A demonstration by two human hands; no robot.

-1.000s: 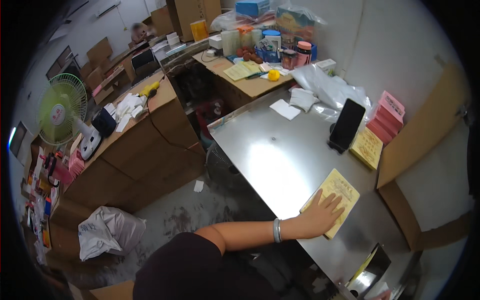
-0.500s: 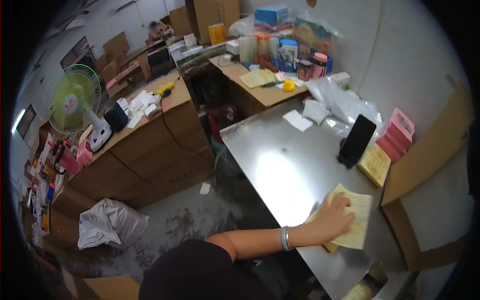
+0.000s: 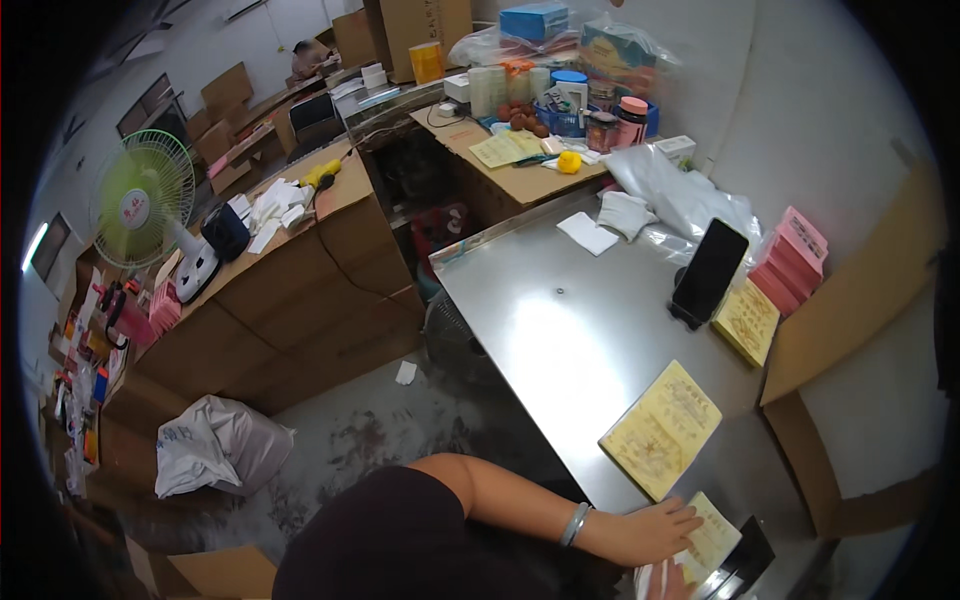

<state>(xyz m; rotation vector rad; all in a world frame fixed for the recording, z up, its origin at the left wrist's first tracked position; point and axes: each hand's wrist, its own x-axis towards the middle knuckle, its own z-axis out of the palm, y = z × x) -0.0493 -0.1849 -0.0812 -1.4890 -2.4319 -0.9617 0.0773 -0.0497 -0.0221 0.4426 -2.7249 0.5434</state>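
Observation:
My left hand point(image 3: 650, 533), with a grey bangle at its wrist, lies fingers outstretched on the near edge of a yellow printed sheet point(image 3: 715, 535). Just below it, part of my right hand point(image 3: 668, 582) shows at the bottom edge, with something white beside its fingers; its grip is hidden. The sheet lies against a dark, shiny-edged slot or plate point(image 3: 748, 558) at the table's near end. Farther up, a stack of yellow printed sheets point(image 3: 662, 428) rests on the metal tabletop point(image 3: 520, 320), apart from both hands.
A black phone point(image 3: 712, 268) leans on a stand beside another yellow stack point(image 3: 748, 320) and pink stacks point(image 3: 790, 262). Cardboard point(image 3: 850, 300) borders the right side. Clear plastic bags point(image 3: 690, 195) lie at the back. A green fan point(image 3: 140, 205) stands left, above a white sack point(image 3: 225, 445).
My left hand has moved nearer, from the yellow stack to the table's near end, with a yellow sheet now under it there. The stack is uncovered. My right hand has come into view.

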